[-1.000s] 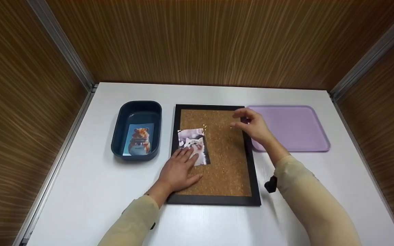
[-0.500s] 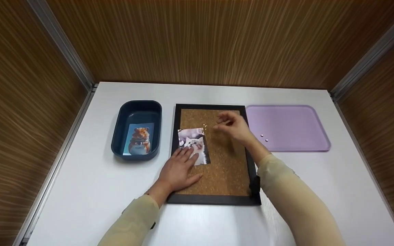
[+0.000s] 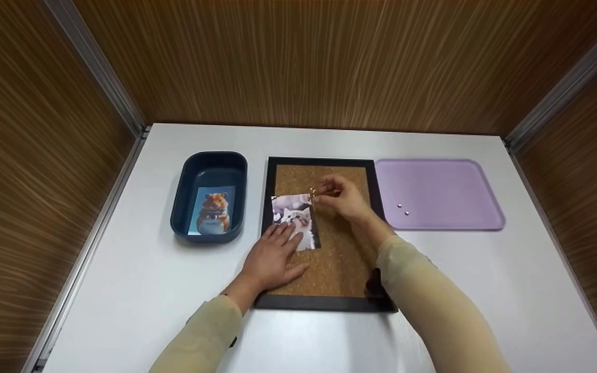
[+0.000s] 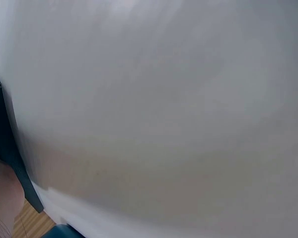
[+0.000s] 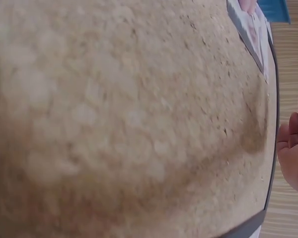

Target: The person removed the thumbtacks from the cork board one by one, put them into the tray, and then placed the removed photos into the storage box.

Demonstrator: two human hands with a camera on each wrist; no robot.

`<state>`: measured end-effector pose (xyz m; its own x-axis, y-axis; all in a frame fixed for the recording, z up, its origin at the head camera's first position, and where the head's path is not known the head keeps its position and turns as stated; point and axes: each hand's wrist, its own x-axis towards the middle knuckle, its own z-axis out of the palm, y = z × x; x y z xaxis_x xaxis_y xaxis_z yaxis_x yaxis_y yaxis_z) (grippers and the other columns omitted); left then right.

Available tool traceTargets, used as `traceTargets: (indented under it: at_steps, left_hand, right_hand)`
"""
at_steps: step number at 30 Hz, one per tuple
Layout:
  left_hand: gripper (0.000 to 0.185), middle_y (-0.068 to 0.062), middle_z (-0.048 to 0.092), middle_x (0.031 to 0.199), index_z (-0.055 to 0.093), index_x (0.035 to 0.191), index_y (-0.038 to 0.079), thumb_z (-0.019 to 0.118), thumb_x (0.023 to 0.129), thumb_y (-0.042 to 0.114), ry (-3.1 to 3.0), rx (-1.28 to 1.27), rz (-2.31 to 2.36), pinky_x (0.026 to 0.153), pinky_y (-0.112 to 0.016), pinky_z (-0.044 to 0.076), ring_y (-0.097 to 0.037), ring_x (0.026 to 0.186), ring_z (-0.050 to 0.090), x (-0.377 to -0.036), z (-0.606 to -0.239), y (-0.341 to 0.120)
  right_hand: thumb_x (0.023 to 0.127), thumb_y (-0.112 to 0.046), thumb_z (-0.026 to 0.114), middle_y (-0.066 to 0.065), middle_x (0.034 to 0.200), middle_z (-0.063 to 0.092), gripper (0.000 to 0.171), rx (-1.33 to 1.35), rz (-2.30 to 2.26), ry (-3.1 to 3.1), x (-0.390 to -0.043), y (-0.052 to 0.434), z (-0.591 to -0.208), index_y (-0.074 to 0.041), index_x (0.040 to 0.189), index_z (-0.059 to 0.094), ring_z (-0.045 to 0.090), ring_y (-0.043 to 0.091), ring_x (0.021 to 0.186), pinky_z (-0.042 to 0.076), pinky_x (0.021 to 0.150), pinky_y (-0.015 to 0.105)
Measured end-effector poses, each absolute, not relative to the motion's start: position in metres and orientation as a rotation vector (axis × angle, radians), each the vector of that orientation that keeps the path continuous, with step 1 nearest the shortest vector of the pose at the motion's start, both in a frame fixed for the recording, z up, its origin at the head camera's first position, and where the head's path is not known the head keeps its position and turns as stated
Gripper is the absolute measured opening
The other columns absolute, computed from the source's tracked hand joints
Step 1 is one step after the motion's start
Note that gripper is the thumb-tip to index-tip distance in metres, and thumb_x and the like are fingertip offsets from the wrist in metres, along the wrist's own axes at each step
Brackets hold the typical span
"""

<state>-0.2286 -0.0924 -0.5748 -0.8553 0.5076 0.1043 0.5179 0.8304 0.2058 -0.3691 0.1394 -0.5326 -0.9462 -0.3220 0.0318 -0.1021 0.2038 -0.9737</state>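
A kitten photo (image 3: pixel 306 235) lies on the black-framed cork board (image 3: pixel 345 269). My left hand (image 3: pixel 270 261) rests on the photo's lower left part, fingers straight and spread. Small gold-coloured pins (image 3: pixel 312 192) show at the photo's upper right corner. My right hand (image 3: pixel 347 199) is just right of them, bent fingers and thumb apart, tips very near or touching; contact is too small to tell. In the right wrist view, the right hand (image 5: pixel 294 148) shows at the right edge beyond the cork. The left wrist view shows mostly white table.
A dark blue bin (image 3: pixel 210 177) stands left of the board, with a hamster picture (image 3: pixel 213 212) in it. To the right, a lilac tray (image 3: pixel 443 191) adjoins the board and carries two small silvery pins (image 3: pixel 403 210). Wood-grain panels (image 3: pixel 298 62) enclose the white table (image 3: pixel 127 259).
My right hand has moved left from the board's right edge to the photo's upper right corner, uncovering two small pins on the tray. My left hand has stayed on the photo.
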Motion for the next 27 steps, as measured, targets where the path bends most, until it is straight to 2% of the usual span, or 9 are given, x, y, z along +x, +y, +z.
traceTargets:
  at_steps: [14,20,27]
  left_hand:
    - [0.079,-0.012,0.039,0.168,0.049,0.161,0.015,0.049,0.102,0.067,-2.971,-0.835,-0.331,0.13,-0.047,0.021,-0.031,0.156,0.035,-0.23,-0.577,-0.093]
    - [0.079,-0.013,0.04,0.168,0.05,0.16,0.014,0.05,0.101,0.067,-2.959,-0.833,-0.322,0.129,-0.047,0.021,-0.031,0.155,0.036,-0.23,-0.577,-0.094]
    - [0.079,-0.013,0.041,0.168,0.049,0.16,0.014,0.049,0.102,0.067,-2.956,-0.845,-0.332,0.129,-0.047,0.022,-0.031,0.155,0.036,-0.23,-0.577,-0.093]
  right_hand:
    - [0.089,0.008,0.079,0.028,0.119,0.069,0.05,-0.433,-1.774,2.289,-0.37,0.131,-0.555,0.01,0.135,0.061,0.066,0.036,0.11,0.054,0.088,0.025]
    - [0.089,0.004,0.081,0.028,0.124,0.067,0.053,-0.446,-1.738,2.289,-0.369,0.132,-0.558,0.009,0.137,0.06,0.063,0.042,0.118,0.052,0.095,0.032]
    - [0.088,-0.001,0.084,0.021,0.128,0.068,0.057,-0.434,-1.658,2.337,-0.368,0.132,-0.558,0.006,0.139,0.061,0.062,0.035,0.121,0.048,0.107,0.042]
